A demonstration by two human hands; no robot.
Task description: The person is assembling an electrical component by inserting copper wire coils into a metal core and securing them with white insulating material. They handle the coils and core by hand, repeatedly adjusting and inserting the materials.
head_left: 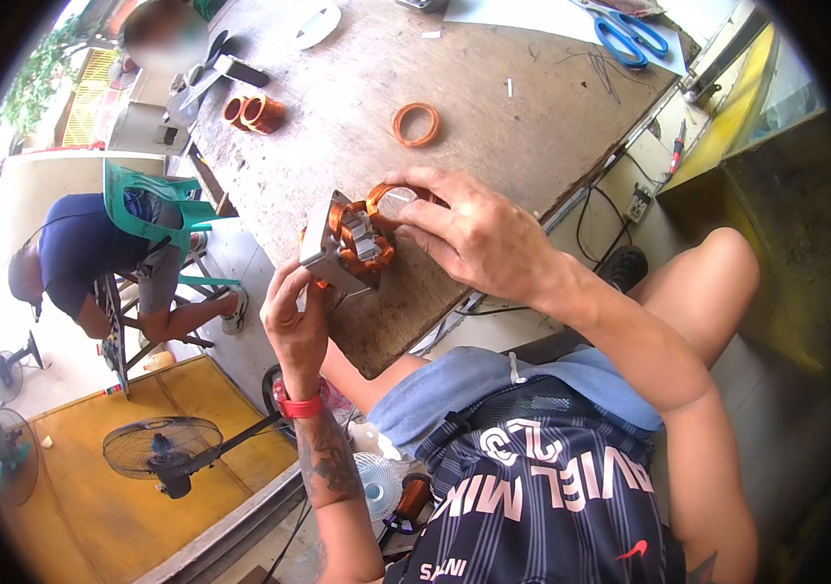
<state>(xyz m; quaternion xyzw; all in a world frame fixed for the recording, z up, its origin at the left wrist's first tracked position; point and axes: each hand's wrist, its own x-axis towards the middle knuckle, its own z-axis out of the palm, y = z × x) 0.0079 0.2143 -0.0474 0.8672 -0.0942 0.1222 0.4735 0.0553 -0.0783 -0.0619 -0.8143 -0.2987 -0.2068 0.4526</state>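
My left hand (295, 310) is closed on the lower left edge of a motor stator (322, 255), a squarish grey metal core with orange copper windings inside its opening. The stator is held tilted over the near edge of the wooden table. In my right hand (483, 232) a ring-shaped copper coil (379, 200) is pinched between thumb and fingers, at the upper right side of the stator. Part of that coil is hidden behind my fingers; whether it touches the core I cannot tell. Another loose copper coil (416, 125) lies flat on the table beyond my right hand.
On the wooden table (337, 107) are a bundle of copper coils (254, 114), blue-handled scissors (631, 39) and a white disc (318, 27). A red-handled soldering iron (676, 151) is at the right, near cables. At left, a person (94, 253) bends beside a green chair (147, 200); a fan (164, 450) stands nearer.
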